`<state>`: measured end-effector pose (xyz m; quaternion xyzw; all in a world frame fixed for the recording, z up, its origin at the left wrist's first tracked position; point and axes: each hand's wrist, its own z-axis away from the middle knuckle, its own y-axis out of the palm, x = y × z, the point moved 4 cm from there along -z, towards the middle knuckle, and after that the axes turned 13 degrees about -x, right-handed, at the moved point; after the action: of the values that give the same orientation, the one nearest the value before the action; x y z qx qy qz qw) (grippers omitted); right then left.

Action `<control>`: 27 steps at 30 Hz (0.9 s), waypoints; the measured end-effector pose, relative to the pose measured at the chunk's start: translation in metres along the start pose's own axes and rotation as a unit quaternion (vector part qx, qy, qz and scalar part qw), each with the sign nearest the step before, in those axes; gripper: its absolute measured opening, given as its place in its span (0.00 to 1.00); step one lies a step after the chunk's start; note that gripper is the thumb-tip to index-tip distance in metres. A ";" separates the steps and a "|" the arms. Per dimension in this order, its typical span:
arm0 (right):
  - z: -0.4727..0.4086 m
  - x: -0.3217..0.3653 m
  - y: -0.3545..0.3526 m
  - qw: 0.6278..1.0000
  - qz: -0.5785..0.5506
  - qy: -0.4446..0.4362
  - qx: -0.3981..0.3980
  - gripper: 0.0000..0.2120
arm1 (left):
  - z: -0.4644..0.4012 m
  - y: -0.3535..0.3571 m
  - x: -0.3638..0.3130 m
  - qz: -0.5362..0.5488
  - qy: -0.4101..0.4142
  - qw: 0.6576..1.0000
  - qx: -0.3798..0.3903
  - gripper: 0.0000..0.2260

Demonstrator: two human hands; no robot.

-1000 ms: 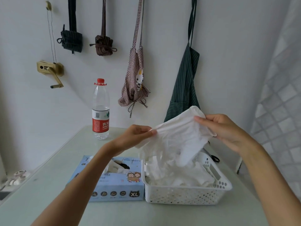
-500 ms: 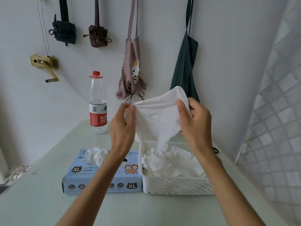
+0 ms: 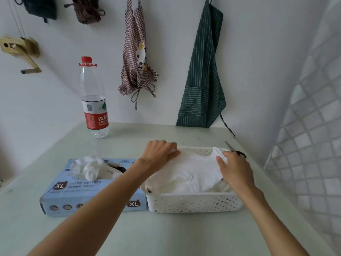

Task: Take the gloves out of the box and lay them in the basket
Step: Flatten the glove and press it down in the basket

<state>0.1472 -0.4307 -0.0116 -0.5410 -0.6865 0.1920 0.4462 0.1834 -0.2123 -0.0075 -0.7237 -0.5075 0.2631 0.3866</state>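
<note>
Laying a white glove [image 3: 191,170] flat over the pile in the basket [image 3: 193,204], the left hand [image 3: 159,154] pinches its far-left corner with curled fingers while the right hand [image 3: 233,169] pinches the right edge. The thin film could cling to the fingers on release and lift back out, or drape over the rim. Another glove [image 3: 88,168] pokes from the box [image 3: 88,191] just beside the basket. The fingertips, the gloves underneath and the box's remaining stock are hidden.

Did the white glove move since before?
Yes. The glove went down: earlier both hands held it up in the air above the basket, and now it lies spread across the basket's top, gripped by the left hand and right hand.
</note>
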 end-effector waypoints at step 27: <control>0.013 -0.002 0.018 0.859 0.177 -0.102 0.469 0.44 | 0.039 0.007 -0.016 -0.034 0.019 0.918 0.394 0.52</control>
<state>0.1470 -0.4239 -0.0328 -0.3575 -0.4497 0.6209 0.5334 0.1512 -0.2171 -0.0359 -0.4997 -0.3795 0.4144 0.6592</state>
